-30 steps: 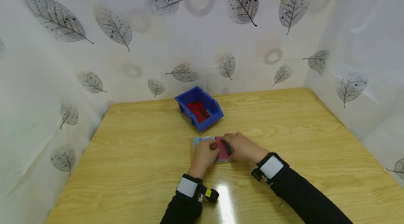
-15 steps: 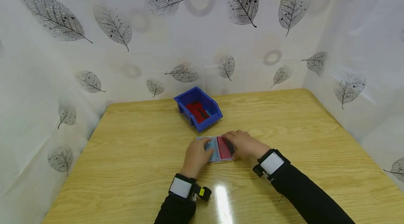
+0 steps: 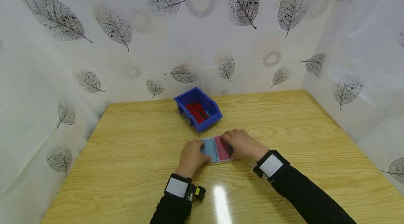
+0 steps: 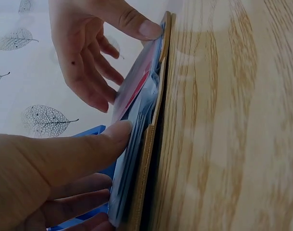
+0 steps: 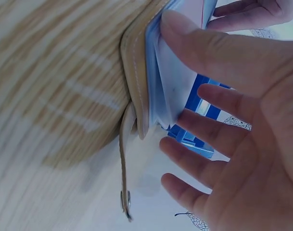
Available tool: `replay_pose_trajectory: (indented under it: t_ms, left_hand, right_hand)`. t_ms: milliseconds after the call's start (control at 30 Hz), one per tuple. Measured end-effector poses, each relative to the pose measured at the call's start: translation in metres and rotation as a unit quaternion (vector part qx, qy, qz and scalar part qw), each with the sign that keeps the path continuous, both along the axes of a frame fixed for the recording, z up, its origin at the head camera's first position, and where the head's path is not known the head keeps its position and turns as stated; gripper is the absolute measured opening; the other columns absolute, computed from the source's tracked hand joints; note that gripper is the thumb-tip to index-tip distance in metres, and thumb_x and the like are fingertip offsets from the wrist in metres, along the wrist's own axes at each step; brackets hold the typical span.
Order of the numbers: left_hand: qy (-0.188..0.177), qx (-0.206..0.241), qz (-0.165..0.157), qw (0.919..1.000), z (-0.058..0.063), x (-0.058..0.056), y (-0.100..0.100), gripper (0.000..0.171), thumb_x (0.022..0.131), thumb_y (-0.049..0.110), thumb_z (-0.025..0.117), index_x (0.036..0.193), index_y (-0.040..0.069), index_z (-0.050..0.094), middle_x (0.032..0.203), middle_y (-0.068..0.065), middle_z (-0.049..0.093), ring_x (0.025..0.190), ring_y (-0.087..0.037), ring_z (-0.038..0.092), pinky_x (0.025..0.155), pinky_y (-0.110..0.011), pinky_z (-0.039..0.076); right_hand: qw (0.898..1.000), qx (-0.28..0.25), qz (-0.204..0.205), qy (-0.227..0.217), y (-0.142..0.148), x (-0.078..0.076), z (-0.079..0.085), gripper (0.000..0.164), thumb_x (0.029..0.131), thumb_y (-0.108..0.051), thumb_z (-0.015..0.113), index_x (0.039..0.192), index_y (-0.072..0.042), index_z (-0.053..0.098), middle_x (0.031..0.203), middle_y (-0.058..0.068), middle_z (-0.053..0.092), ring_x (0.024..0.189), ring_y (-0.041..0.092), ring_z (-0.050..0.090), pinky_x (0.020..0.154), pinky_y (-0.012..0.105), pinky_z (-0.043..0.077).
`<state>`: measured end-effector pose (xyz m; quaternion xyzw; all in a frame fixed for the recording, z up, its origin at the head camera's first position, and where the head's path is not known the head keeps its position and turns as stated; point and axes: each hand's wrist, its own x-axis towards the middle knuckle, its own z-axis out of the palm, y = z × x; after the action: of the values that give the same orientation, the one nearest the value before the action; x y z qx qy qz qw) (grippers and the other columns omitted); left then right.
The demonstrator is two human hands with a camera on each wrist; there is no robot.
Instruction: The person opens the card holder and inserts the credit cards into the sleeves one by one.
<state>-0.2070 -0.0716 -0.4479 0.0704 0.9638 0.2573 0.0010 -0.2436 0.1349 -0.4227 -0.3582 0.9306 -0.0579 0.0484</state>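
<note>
A tan card holder (image 5: 136, 72) with clear plastic sleeves lies spread out on the table. In the head view, a pale blue sleeve (image 3: 210, 149) shows on its left and a red card (image 3: 222, 148) with a dark part on its right. My left hand (image 3: 190, 156) holds the left half, thumb at the near edge and fingers toward the far edge. My right hand (image 3: 244, 146) spans the right half, its thumb on the sleeves in the right wrist view. That hand covers part of the red card. A strap (image 5: 122, 166) with a metal snap hangs from the cover.
Beyond the card holder stands a blue plastic bin (image 3: 209, 123) with red and black cards (image 3: 196, 112) inside. The wooden table (image 3: 132, 168) meets a leaf-patterned sheet (image 3: 202, 41) at the back and sides.
My left hand has moved left, off the red card to the left edge of the card holder, baring the pale blue sleeve. My right hand stays nearly where it was.
</note>
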Motion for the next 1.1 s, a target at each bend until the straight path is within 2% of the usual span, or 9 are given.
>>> replay_pose_trajectory:
  t_ms: [167, 367, 433, 467, 633, 700, 800, 967, 1100]
  left_hand:
    - [0.001, -0.01, 0.011, 0.9999, 0.001, 0.001, 0.0, 0.059, 0.068, 0.027, 0.089, 0.116, 0.0, 0.069, 0.114, -0.016, 0.067, 0.107, -0.034, 0.06, 0.091, -0.044, 0.05]
    - [0.006, -0.011, 0.01, 0.9999, 0.0, 0.002, 0.001, 0.059, 0.069, 0.025, 0.089, 0.117, -0.002, 0.068, 0.115, -0.018, 0.066, 0.108, -0.036, 0.059, 0.092, -0.045, 0.049]
    - [0.01, -0.008, 0.007, 0.9999, 0.0, 0.002, 0.001, 0.059, 0.069, 0.024, 0.089, 0.117, -0.003, 0.067, 0.115, -0.019, 0.065, 0.108, -0.036, 0.059, 0.092, -0.045, 0.049]
    - [0.022, -0.011, 0.003, 0.9997, -0.006, 0.0, 0.0, 0.06, 0.069, 0.026, 0.089, 0.117, -0.002, 0.067, 0.115, -0.019, 0.066, 0.107, -0.035, 0.059, 0.091, -0.044, 0.05]
    - [0.033, -0.009, -0.002, 0.9994, -0.007, 0.0, -0.001, 0.059, 0.069, 0.026, 0.089, 0.116, -0.002, 0.068, 0.112, -0.019, 0.066, 0.104, -0.035, 0.06, 0.088, -0.044, 0.05]
    - [0.024, -0.006, 0.001, 0.9997, -0.001, 0.002, -0.001, 0.058, 0.069, 0.024, 0.089, 0.116, -0.003, 0.068, 0.113, -0.019, 0.066, 0.105, -0.035, 0.06, 0.09, -0.045, 0.05]
    - [0.019, -0.009, 0.002, 0.9998, -0.001, 0.001, -0.001, 0.058, 0.068, 0.025, 0.089, 0.116, -0.002, 0.068, 0.113, -0.018, 0.066, 0.106, -0.035, 0.06, 0.09, -0.045, 0.05]
    - [0.011, -0.002, -0.005, 0.9999, -0.001, 0.001, -0.004, 0.059, 0.07, 0.028, 0.088, 0.118, -0.001, 0.068, 0.115, -0.017, 0.066, 0.107, -0.034, 0.06, 0.091, -0.045, 0.05]
    - [0.0, 0.02, -0.013, 0.9997, -0.002, 0.001, -0.008, 0.059, 0.072, 0.026, 0.087, 0.119, -0.002, 0.066, 0.118, -0.019, 0.065, 0.108, -0.035, 0.06, 0.09, -0.046, 0.05]
  right_hand:
    - [1.0, -0.007, 0.016, 0.021, -0.002, 0.0, 0.0, 0.078, 0.064, -0.021, 0.092, 0.131, -0.003, 0.055, 0.127, 0.017, 0.057, 0.113, 0.039, 0.053, 0.095, 0.057, 0.043]
    - [0.998, -0.04, 0.012, -0.038, -0.005, -0.008, -0.005, 0.085, 0.059, -0.013, 0.093, 0.133, -0.006, 0.051, 0.119, 0.016, 0.051, 0.097, 0.031, 0.056, 0.083, 0.048, 0.05]
    - [0.998, -0.035, 0.007, -0.043, -0.006, -0.008, -0.003, 0.087, 0.059, -0.013, 0.093, 0.134, -0.008, 0.051, 0.119, 0.016, 0.051, 0.098, 0.031, 0.054, 0.083, 0.048, 0.049]
    - [0.999, -0.032, 0.004, -0.043, -0.006, -0.009, -0.002, 0.087, 0.059, -0.013, 0.094, 0.135, -0.008, 0.052, 0.119, 0.016, 0.051, 0.1, 0.031, 0.052, 0.084, 0.049, 0.048]
    - [0.999, -0.013, 0.0, -0.04, -0.009, -0.009, 0.007, 0.087, 0.058, -0.016, 0.094, 0.135, -0.01, 0.054, 0.121, 0.014, 0.051, 0.106, 0.033, 0.047, 0.085, 0.051, 0.044]
    - [0.999, -0.013, 0.004, -0.046, -0.012, -0.01, 0.009, 0.085, 0.059, -0.014, 0.094, 0.135, -0.009, 0.054, 0.121, 0.015, 0.051, 0.103, 0.032, 0.05, 0.084, 0.049, 0.046]
    - [0.996, -0.034, 0.003, -0.082, -0.016, -0.01, 0.011, 0.082, 0.063, -0.005, 0.09, 0.136, -0.006, 0.052, 0.119, 0.017, 0.047, 0.097, 0.028, 0.052, 0.079, 0.041, 0.051]
    - [0.98, -0.105, -0.041, -0.164, -0.024, -0.011, 0.012, 0.076, 0.07, 0.016, 0.07, 0.14, -0.002, 0.046, 0.124, 0.023, 0.04, 0.083, 0.021, 0.049, 0.057, 0.027, 0.045]
    - [0.951, -0.199, -0.098, -0.214, -0.029, -0.011, 0.012, 0.074, 0.074, 0.017, 0.06, 0.143, 0.0, 0.041, 0.137, 0.027, 0.039, 0.07, 0.018, 0.049, 0.052, 0.025, 0.04]
